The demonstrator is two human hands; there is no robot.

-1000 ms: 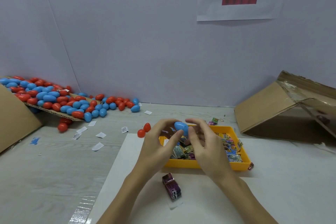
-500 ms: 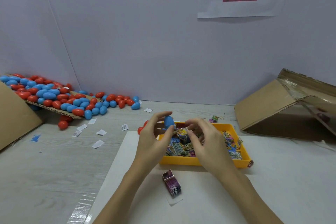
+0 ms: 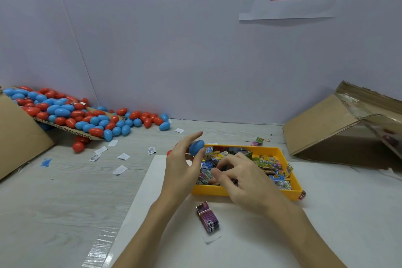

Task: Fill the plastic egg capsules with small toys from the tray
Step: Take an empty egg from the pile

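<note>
Left hand (image 3: 181, 165) pinches blue plastic egg capsule (image 3: 196, 147) between thumb and fingers, above near-left corner of yellow plastic tray (image 3: 243, 191). Right hand (image 3: 243, 177) reaches into tray, fingers curled among small packaged toys (image 3: 273, 166); whether it holds one, cannot tell. Tray sits on white paper sheet (image 3: 326, 224) on grey tabletop (image 3: 65, 202). Purple toy packet (image 3: 208, 217) lies on sheet, just in front of tray. Heap of red and blue egg capsules (image 3: 71, 115) spills from cardboard flap at far left.
</note>
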